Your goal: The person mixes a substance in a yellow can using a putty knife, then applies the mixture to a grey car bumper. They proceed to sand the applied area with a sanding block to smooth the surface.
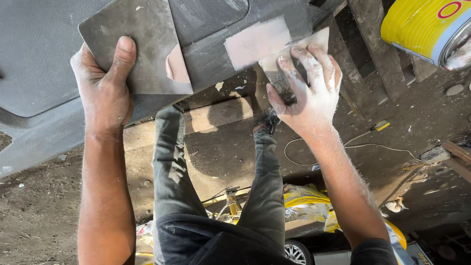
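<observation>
- Dirt and dark soil cover the ground (pixel 44 221) of this outdoor workshop, with a thin wire (pixel 314 147) lying loose on it and a yellow can (pixel 422 24) at the upper right.
- A grey car panel (pixel 49 64) lies across the upper part of the view, and a patch of pale filler (pixel 255 39) sits on its right section.
- The left hand (pixel 105 93) grips a flat metal board (pixel 132 49), thumb pressed on top, fingers hidden below; a small lump of pinkish putty (pixel 177 66) rests on the board's edge.
- The right hand (pixel 309 88), white with dust, presses a spreader blade (pixel 294 51) against the panel just beside the filler patch, fingers spread over the blade.
- Both forearms reach forward and up, the left wrist straight, the right wrist bent inward.
- Risk, as I judge it: the board is a little tilted, so the putty could slide off; uneven pressure from the fingers could leave ridges in the filler.
- The person's legs (pixel 171 167) stand near the wire, which could catch a foot.
</observation>
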